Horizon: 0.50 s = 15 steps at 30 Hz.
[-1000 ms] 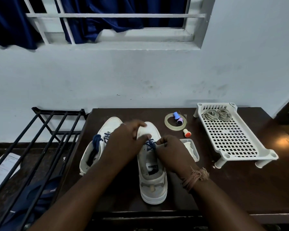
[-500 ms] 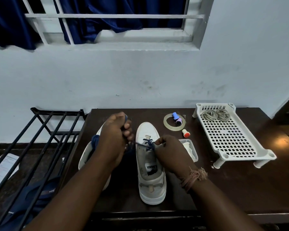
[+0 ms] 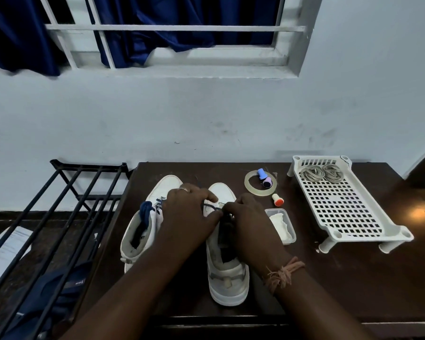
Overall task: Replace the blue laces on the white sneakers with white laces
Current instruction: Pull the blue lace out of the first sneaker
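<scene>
Blue lace (image 3: 210, 207) on the right sneaker (image 3: 227, 263), which stands toe-away at the middle of the counter (image 3: 353, 278); only a short run of it shows near the toe-end eyelets, so I judge the unlacing of this shoe nearly done. Left hand (image 3: 189, 212) lies over the forefoot, fingers curled down at the lace; whether it pinches the strand I cannot tell, the fingertips are hidden. Right hand (image 3: 245, 222) is closed narrow at the eyelets, apparently pinching the lace, though the grip itself is blurred. Left sneaker (image 3: 142, 229) sits just beside, tilted, with its blue lace bunched (image 3: 146, 212) at the tongue and partly threaded. White laces (image 3: 322, 173) lie coiled at the far end of the white rack (image 3: 349, 209), well apart to the right. Step in hand, as I read it: drawing the blue lace out of the last eyelets. Next move calls for a steady pull clear of the holes while the shoe is held down, then the same on the left sneaker before reaching for the coils.
</scene>
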{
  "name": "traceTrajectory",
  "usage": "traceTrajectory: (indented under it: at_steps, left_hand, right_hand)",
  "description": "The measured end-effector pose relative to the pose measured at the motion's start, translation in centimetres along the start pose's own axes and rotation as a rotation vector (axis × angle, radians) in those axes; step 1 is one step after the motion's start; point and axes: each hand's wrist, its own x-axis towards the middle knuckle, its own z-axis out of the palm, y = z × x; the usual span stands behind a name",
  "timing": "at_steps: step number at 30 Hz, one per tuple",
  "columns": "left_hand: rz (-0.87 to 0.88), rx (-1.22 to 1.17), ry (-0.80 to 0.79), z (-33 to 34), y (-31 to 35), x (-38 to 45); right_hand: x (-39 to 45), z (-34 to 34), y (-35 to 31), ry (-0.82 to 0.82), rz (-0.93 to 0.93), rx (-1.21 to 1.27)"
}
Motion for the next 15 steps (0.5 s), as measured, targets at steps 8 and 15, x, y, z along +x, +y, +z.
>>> traceTrajectory:
  at_steps: [8,15]
  left_hand:
    - [-0.273,-0.135,-0.167,-0.37,-0.23,-0.62]
    - [-0.414,-0.229,-0.288,-0.28,-0.51,0.04]
  right_hand:
    - [0.36,0.56,-0.13,0.083,-0.002,-0.101]
    - [0.6,-0.23,-0.14,0.267,0.174,-0.052]
